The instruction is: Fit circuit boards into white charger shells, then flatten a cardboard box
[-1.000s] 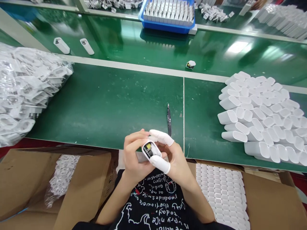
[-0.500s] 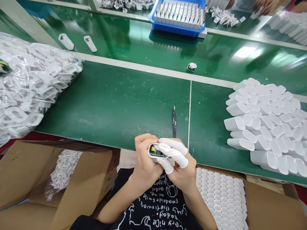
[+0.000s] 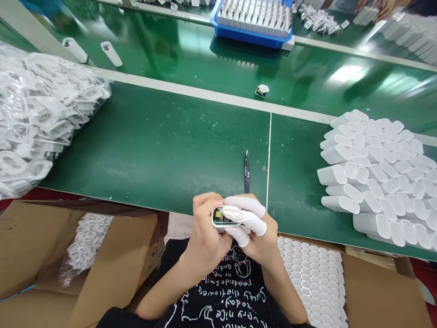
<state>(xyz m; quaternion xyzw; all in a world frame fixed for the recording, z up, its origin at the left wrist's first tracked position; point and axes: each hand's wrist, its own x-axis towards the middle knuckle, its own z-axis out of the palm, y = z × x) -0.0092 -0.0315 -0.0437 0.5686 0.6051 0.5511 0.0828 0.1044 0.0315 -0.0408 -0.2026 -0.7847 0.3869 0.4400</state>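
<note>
My left hand [image 3: 209,223] is closed round a white plastic charger housing [image 3: 214,216], whose open end faces up. Inside it shows a circuit board with a yellow part [image 3: 217,214]. White finger cots cover several fingers of my right hand [image 3: 251,221], which is closed against the housing's right side and over part of its opening. What lies beneath those fingers is hidden. Just beyond my hands, black tweezers [image 3: 246,173] lie on the green bench [image 3: 164,150].
White housings [image 3: 378,173] are stacked at right. A clear bag of white plastic parts [image 3: 44,105] sits at left. Past the pale rail are a small circuit board [image 3: 262,90], two housings [image 3: 111,53] and a blue tray [image 3: 252,36]. Cardboard boxes [image 3: 112,264] stand below the bench edge.
The small circuit board and the two housings beyond the rail have shifted left. My hands keep nearly the same hold on the charger housing. The view has shifted slightly.
</note>
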